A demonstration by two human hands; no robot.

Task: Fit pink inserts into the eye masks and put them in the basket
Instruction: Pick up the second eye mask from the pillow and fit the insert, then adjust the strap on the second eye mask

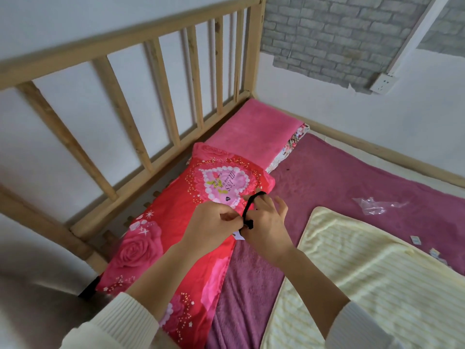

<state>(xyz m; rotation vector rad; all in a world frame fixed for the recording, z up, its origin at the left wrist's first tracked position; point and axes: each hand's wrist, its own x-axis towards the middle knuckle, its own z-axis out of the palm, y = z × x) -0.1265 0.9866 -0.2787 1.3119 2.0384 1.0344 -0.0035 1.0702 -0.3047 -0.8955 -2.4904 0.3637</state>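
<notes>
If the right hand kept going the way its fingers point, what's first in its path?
Probably the red heart-print pillow, just past the right hand and its black strap; depth is unclear.

I look down on a bed (352, 177) in a white-walled corner. A wooden slatted headboard (161, 79) runs from nine to twelve o'clock. At one o'clock, grey brick-pattern wallpaper (339, 34) peels above a white wall socket (382, 83). Soft, even daylight.
</notes>
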